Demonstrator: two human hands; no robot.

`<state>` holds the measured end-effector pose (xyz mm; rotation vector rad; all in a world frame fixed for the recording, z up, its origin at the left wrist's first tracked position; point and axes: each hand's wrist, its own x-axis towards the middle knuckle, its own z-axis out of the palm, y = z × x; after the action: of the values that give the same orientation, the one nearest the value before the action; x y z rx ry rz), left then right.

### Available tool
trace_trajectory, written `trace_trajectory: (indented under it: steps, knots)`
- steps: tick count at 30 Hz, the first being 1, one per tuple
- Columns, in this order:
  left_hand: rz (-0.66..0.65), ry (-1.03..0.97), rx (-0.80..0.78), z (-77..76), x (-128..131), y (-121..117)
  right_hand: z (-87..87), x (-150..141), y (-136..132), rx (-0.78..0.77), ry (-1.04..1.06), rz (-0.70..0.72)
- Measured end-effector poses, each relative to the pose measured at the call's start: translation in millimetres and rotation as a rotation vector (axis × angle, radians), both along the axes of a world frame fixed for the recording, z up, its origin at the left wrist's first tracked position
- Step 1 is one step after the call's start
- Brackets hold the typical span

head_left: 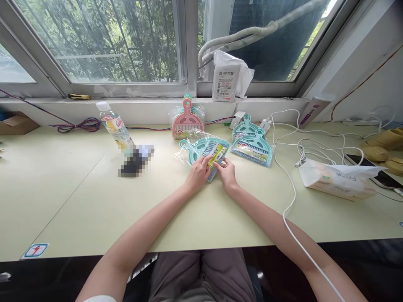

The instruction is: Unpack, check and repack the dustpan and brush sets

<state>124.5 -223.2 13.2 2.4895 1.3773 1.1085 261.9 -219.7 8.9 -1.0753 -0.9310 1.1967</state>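
A teal mini dustpan and brush set (201, 150) in a clear plastic bag lies at an angle on the table, its handle pointing to the left. My left hand (198, 172) rests over its lower edge, fingers bent onto the yellow printed label. My right hand (227, 173) grips the lower right corner, thumb toward the label; its other fingertips are partly hidden. Just right of my hands, a teal dustpan set (254, 149) overlaps another teal dustpan set (247, 123) behind it. Against the sill stands a stack of dustpan sets with a pink dustpan (188, 119) in front.
A drink bottle (116, 126) stands at left beside a pixelated patch. A white cable (291, 184) runs from the tangle at right across my right arm. A tissue pack (338, 180) and a phone (382, 174) lie at right. Bundled dark wires (90, 124) lie along the wall.
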Motion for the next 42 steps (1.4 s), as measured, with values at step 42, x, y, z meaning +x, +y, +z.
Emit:
trace_trajectory:
  steps: [42]
  knots:
    - [0.269,0.205,0.060,12.0,-4,-12,4.2,-5,-3,0.116,-0.165,0.192]
